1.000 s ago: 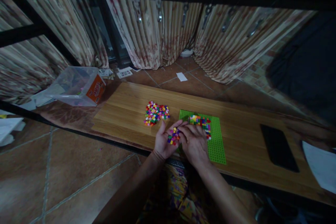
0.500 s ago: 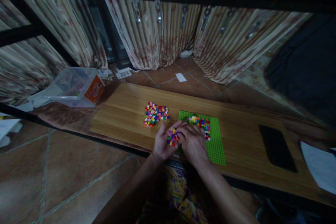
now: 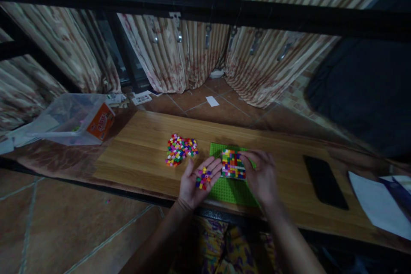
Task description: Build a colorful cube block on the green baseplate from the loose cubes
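My left hand (image 3: 195, 184) is palm up with its fingers stretched flat, carrying a small heap of coloured toy bricks (image 3: 203, 178). Its fingertips are close to the left edge of a patch of many-coloured bricks (image 3: 233, 164) set on a green studded baseplate (image 3: 227, 192). At the upper right of that patch, my right hand (image 3: 261, 175) has thumb and forefinger pinched together; what is between them is too small to make out. The right hand covers part of the baseplate's right side.
Left of the hands, a loose pile of bricks (image 3: 180, 150) lies on the wooden board (image 3: 128, 150). A black phone-like slab (image 3: 325, 182) and white paper (image 3: 379, 201) are on the right. A clear plastic bin (image 3: 70, 117) stands at the far left, before curtains (image 3: 180, 64).
My right hand has moved from the left palm to the upper right edge of the brick patch. The left palm, with its bricks, is now uncovered. The camera view has shifted.
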Available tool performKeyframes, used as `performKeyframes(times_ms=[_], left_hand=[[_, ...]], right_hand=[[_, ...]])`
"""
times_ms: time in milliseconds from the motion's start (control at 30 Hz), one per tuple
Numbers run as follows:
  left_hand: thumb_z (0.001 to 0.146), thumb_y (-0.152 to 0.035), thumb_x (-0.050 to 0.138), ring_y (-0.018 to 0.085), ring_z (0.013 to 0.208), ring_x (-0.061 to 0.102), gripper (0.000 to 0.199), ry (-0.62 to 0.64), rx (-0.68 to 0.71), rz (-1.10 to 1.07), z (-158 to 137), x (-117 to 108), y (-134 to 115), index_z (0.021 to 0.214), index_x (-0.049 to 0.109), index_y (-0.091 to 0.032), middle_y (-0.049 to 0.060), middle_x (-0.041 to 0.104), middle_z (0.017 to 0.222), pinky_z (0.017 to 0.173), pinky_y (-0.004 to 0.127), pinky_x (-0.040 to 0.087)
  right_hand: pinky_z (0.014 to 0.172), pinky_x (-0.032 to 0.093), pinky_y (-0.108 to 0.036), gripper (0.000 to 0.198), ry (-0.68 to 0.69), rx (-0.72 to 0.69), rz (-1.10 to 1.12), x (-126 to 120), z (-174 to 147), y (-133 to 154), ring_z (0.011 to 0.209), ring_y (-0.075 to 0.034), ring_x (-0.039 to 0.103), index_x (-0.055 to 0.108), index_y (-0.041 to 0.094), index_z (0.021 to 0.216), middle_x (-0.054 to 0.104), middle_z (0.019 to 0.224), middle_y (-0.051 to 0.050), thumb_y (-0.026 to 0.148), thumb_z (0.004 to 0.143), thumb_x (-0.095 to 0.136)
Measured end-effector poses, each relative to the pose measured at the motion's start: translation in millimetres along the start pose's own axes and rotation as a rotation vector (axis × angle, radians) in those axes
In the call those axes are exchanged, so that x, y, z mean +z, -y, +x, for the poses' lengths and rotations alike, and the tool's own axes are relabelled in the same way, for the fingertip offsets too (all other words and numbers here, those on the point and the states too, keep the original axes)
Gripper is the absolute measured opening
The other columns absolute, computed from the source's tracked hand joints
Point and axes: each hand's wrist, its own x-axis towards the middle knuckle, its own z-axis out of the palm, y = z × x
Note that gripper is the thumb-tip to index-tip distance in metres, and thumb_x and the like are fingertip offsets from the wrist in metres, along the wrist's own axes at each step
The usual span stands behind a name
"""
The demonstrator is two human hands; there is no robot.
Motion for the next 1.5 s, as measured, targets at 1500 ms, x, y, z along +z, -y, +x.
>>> performKeyframes(times_ms=[1500], left_hand=[[0.092, -0.053, 0.033, 0.028, 0.128, 0.046, 0.064, -0.054, -0.008, 0.017, 0.6, 4.3, -1.2, 0.127, 0.052, -0.004, 0.021, 0.055, 0.132, 0.108, 0.038, 0.034]], right_hand=[[0.075, 0.049, -0.034, 0.027, 0.114, 0.527, 0.553, 37.4, 14.6, -7.7, 0.079, -0.02, 0.064, 0.072, 0.018, 0.084, 0.072, 0.087, -0.006, 0.041, 0.075, 0.061]])
